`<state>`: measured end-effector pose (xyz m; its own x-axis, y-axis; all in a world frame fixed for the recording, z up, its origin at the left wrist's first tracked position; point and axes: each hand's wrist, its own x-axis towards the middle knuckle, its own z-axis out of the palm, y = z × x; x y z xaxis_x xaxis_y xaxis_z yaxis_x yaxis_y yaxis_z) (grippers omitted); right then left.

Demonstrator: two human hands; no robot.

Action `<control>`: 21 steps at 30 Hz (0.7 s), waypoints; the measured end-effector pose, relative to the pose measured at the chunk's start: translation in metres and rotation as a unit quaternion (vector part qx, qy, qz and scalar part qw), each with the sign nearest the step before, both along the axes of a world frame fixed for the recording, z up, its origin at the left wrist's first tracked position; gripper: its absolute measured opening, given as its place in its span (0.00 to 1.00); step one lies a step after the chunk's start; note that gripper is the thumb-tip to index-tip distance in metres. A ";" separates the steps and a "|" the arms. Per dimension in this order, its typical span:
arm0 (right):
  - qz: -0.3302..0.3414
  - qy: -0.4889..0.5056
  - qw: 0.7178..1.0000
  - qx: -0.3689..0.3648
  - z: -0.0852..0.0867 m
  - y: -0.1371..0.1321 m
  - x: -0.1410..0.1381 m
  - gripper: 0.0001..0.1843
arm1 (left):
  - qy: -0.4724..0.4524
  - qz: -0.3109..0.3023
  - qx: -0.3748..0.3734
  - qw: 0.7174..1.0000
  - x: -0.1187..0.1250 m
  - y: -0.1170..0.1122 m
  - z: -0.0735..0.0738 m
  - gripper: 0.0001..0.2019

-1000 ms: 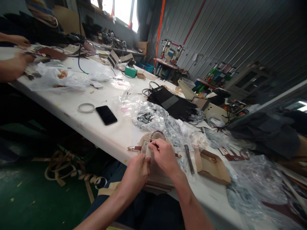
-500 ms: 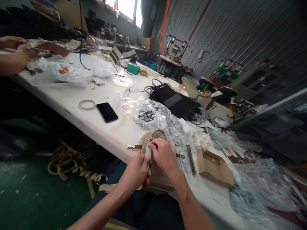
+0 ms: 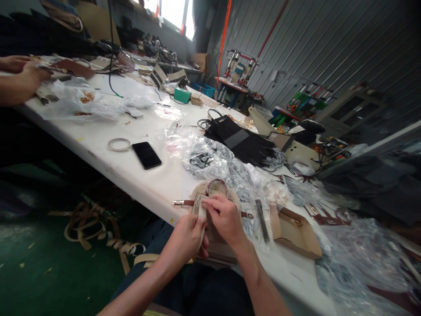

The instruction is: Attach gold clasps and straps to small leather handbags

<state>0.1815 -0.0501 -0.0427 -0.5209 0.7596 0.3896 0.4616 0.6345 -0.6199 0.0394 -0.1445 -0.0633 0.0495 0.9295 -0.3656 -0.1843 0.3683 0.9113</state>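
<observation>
A beige bag [image 3: 217, 243] lies at the table's front edge by my lap, partly covered by my hands. Brown straps with metal fittings stick out on both sides, the left strap [image 3: 188, 202] and the right strap [image 3: 247, 215]. A round handle [image 3: 217, 188] shows at its top. My left hand [image 3: 189, 232] is closed around a pale strip [image 3: 201, 210] along the bag's left side. With thumb and fingers pinched together, my right hand [image 3: 225, 217] grips the strip's upper part. The fingertips hide just where they touch it.
A black phone [image 3: 146, 155] and a tape roll [image 3: 119, 144] lie left. Clear plastic wrap [image 3: 210, 158] and a black bag [image 3: 243, 138] lie beyond. An open cardboard box [image 3: 294, 232] sits right. Another person's hands [image 3: 24, 77] work at far left. Tape scraps [image 3: 88, 224] litter the floor.
My left hand has shifted slightly down along the strip, baring more of it between the hands. My right hand stays pinched near the top; the bag has barely moved.
</observation>
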 end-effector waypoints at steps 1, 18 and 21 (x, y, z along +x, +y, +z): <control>0.012 -0.007 1.000 0.001 0.000 -0.002 0.002 0.12 | 0.000 -0.004 0.000 1.000 0.000 0.000 0.001 0.29; 0.036 -0.146 0.988 0.030 0.011 0.003 -0.006 0.15 | 0.050 -0.029 -0.018 0.998 0.006 0.005 0.016 0.28; 0.037 -0.172 0.984 0.030 0.013 0.005 -0.007 0.17 | 0.029 -0.006 -0.006 1.000 0.005 0.000 0.018 0.24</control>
